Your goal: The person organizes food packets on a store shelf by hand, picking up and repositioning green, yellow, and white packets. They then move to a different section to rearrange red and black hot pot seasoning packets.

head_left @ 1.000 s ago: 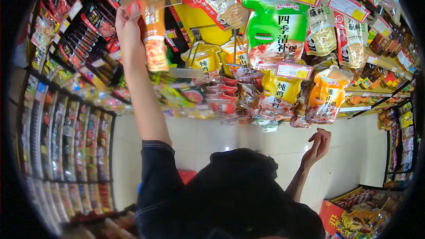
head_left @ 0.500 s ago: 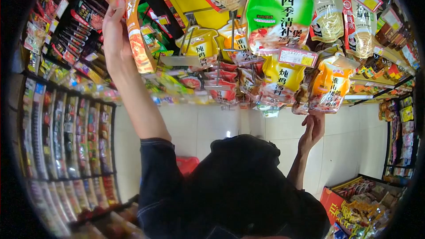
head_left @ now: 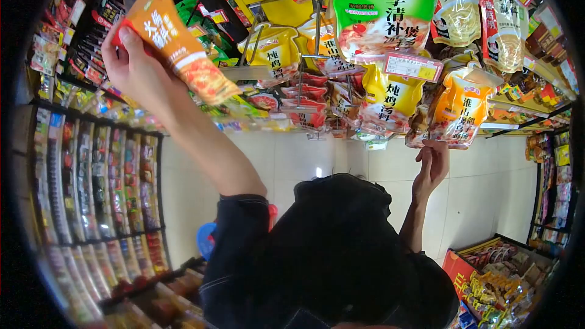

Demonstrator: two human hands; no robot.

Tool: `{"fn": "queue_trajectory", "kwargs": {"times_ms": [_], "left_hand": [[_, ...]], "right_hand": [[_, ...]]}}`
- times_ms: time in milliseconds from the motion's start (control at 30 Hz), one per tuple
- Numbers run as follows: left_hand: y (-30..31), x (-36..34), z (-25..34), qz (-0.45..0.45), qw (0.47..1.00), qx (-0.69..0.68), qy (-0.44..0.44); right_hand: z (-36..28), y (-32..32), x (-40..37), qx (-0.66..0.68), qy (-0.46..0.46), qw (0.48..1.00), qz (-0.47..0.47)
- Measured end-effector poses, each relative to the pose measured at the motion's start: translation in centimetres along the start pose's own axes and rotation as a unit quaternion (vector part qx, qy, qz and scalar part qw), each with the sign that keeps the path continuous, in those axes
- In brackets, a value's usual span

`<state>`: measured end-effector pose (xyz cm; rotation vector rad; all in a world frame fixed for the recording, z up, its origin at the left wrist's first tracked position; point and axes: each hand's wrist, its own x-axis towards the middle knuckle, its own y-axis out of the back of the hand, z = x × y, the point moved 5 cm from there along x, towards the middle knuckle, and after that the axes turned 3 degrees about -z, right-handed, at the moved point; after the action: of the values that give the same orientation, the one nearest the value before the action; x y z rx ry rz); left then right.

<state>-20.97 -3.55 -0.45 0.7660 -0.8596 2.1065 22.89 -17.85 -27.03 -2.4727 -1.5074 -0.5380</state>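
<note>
Our left hand point(head_left: 137, 70), up at 10 o'clock, is closed on 1 orange seasoning packet point(head_left: 177, 49), thumb across its top so the printed face tilts toward us. Our right hand point(head_left: 432, 167), at 3 o'clock, is loosely open, its fingertips touching the bottom of a hanging orange soup pouch point(head_left: 460, 109) and gripping nothing. Pouches hang on peg hooks point(head_left: 317, 30), fronts facing the aisle. White floor tiles point(head_left: 487, 195) lie below, with packed shelves point(head_left: 91, 176) at 9 o'clock.

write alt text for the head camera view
A left hand holds up an orange packet beside packed shelves, while the right hand reaches to the bottom of a hanging orange pouch. A green pouch hangs above.
</note>
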Motion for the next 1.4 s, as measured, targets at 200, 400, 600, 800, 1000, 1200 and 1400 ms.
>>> {"fn": "queue_trajectory", "kwargs": {"times_ms": [200, 400, 600, 800, 1000, 1200, 1400], "left_hand": [[3.7, -6.6, 1.2, 0.035, 0.999, 0.039, 0.017], [3.7, -23.2, -0.6, -0.142, 0.965, 0.080, 0.205], [1.1, -28.2, -6.2, -0.127, 0.940, -0.024, 0.314], [1.1, -26.9, -9.1, -0.163, 0.923, -0.087, 0.337], [-1.1, -22.0, -9.6, -0.270, 0.941, 0.083, 0.188], [-2.6, -22.3, -10.1, -0.302, 0.918, 0.027, 0.255], [-3.2, -21.8, -11.9, -0.239, 0.911, -0.066, 0.329]], "right_hand": [[0.5, 0.3, 0.2, 0.006, -0.005, 1.000, -0.005], [0.0, -2.7, -1.1, 0.062, -0.014, 0.991, -0.117], [-3.1, -13.0, 0.6, -0.007, 0.059, 0.955, -0.291], [-1.3, -17.8, 2.6, 0.055, -0.064, 0.951, -0.297], [-1.8, -19.0, 5.9, -0.046, 0.028, 0.960, -0.276], [-1.3, -19.7, 7.0, -0.105, 0.099, 0.946, -0.291], [-3.0, -20.4, 7.7, -0.100, 0.058, 0.947, -0.301]]}}
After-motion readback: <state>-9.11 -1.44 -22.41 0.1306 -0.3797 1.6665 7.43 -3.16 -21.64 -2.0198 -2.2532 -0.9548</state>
